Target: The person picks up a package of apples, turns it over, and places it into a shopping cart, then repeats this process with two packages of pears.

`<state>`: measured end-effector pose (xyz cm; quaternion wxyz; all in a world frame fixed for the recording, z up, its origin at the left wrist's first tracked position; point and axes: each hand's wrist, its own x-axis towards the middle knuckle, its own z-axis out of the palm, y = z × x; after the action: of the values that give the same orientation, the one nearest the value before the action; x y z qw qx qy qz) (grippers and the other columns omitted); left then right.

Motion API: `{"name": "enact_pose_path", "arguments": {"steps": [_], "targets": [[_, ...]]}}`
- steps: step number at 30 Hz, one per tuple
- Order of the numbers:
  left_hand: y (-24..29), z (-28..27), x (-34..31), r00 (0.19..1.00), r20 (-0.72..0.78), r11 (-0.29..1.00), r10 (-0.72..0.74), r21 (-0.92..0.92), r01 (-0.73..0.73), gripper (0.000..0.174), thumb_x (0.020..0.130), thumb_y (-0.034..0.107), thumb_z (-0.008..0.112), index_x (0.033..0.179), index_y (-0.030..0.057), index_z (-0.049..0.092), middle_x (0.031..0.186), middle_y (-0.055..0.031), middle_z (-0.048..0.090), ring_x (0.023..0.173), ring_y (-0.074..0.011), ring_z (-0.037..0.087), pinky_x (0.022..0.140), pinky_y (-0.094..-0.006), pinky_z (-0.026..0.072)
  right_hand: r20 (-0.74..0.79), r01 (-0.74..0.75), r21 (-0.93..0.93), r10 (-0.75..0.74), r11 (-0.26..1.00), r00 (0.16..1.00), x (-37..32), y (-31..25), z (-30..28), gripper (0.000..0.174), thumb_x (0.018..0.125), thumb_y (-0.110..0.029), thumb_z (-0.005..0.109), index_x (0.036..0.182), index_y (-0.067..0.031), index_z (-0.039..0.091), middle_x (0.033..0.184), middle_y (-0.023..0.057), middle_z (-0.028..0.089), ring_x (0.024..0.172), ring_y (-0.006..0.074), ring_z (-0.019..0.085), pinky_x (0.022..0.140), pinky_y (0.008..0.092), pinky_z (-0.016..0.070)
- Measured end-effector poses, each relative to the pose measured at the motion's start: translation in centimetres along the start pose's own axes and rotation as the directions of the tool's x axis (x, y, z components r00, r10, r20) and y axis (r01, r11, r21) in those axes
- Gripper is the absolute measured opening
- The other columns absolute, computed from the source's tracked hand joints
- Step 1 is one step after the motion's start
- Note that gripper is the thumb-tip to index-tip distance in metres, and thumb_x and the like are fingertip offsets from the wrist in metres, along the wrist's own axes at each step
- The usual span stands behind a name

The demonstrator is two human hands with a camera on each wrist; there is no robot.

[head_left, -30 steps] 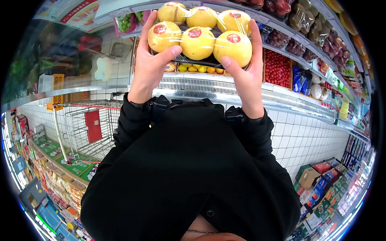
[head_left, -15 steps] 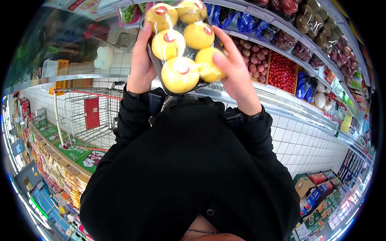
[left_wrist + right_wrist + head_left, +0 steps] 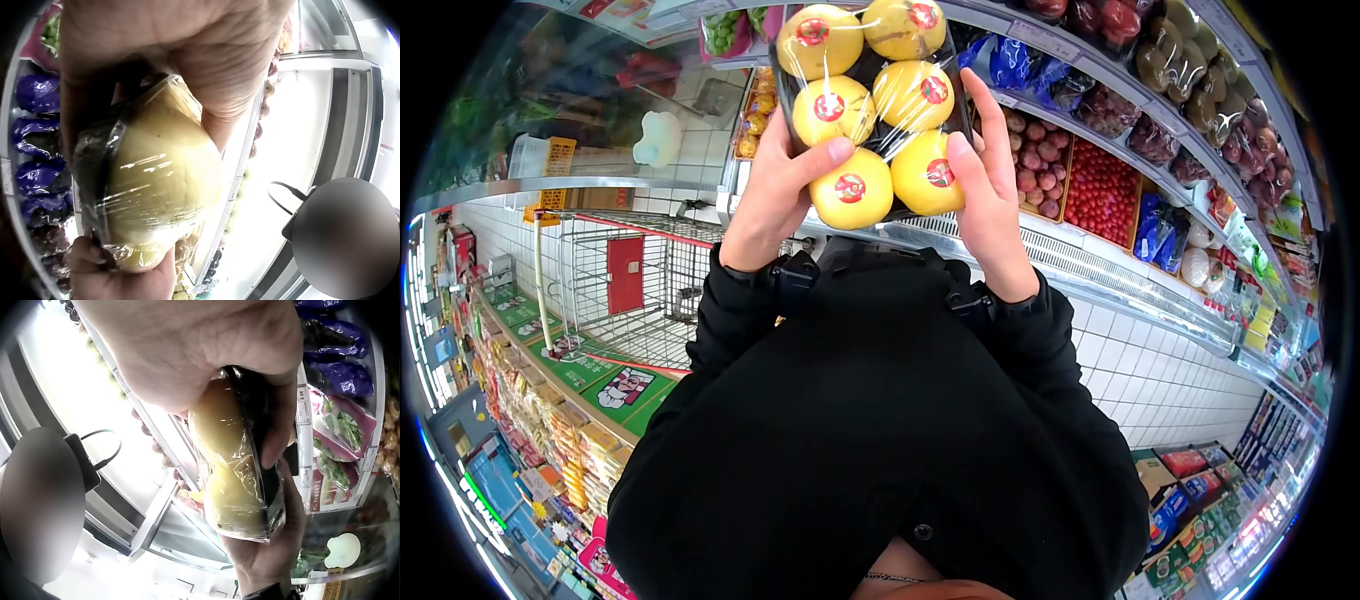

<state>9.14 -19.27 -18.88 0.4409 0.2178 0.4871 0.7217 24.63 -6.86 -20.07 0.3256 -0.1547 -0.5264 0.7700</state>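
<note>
Both hands hold one film-wrapped pack of round yellow fruit (image 3: 833, 107), with red stickers on the fruit, in front of the chest. The fruit sits in a black tray (image 3: 251, 394), seen edge-on in the right wrist view. My left hand (image 3: 772, 190) grips the pack's lower left side, its thumb on the film and its fingers hidden behind. On the lower right side, my right hand (image 3: 992, 205) has its thumb over a fruit and its fingers along the edge. Clear film (image 3: 147, 194) shines over the fruit in the left wrist view.
A chilled display shelf spans the front, with small red fruit (image 3: 1103, 190), blue-wrapped packs (image 3: 1012, 62) and bagged kiwis (image 3: 1165, 48). A metal shopping cart (image 3: 665, 275) stands at the left. Stacked boxed goods (image 3: 1190, 500) are at the lower right.
The pack has turned from lying crosswise to standing lengthwise and has come lower, nearer the chest. Both hands keep hold, with the right hand moved lower along its side.
</note>
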Motion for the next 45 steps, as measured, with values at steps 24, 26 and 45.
{"name": "enact_pose_path", "arguments": {"steps": [24, 26, 45], "targets": [[-0.1, 3.8, 0.3, 0.980, 0.196, 0.960, 0.011, 0.273, -0.065, 0.062, 0.074, 0.014, 0.079, 0.127, -0.0020, 0.049, 0.110, -0.0089, 0.063, 0.096, -0.0136, 0.062, 0.087, -0.0277, 0.0503, -0.072, 0.083, -0.042, -0.086, 0.996, 0.994, -1.1, -1.1, -2.7, 0.096, 0.083, -0.012, 0.075, 0.151, -0.0017, 0.008, 0.135, 0.0134, 0.045, 0.122, 0.0194, 0.049, 0.101, 0.0317, 0.0424], [0.1, 4.2, 0.3, 0.975, 0.223, 0.955, 0.008, 0.287, -0.074, 0.065, 0.073, 0.013, 0.080, 0.128, -0.0021, 0.048, 0.112, -0.0090, 0.063, 0.097, -0.0139, 0.062, 0.088, -0.0285, 0.0498, -0.089, 0.109, 0.005, -0.109, 0.994, 0.990, -0.8, -0.5, -3.3, 0.089, 0.085, -0.014, 0.072, 0.150, -0.0015, 0.013, 0.135, 0.0125, 0.045, 0.125, 0.0190, 0.046, 0.104, 0.0316, 0.0396], [0.1, 4.4, 0.3, 0.990, 0.142, 0.994, -0.013, 0.110, -0.002, 0.060, 0.074, 0.016, 0.077, 0.124, -0.0018, 0.050, 0.107, -0.0099, 0.064, 0.092, -0.0142, 0.065, 0.081, -0.0286, 0.0529, -0.012, -0.039, 0.088, 0.040, 0.995, 0.999, -1.5, -3.0, -4.6, 0.081, 0.092, -0.020, 0.065, 0.153, -0.0027, 0.015, 0.112, 0.0148, 0.063, 0.102, 0.0155, 0.061, 0.090, 0.0285, 0.0470]]}}
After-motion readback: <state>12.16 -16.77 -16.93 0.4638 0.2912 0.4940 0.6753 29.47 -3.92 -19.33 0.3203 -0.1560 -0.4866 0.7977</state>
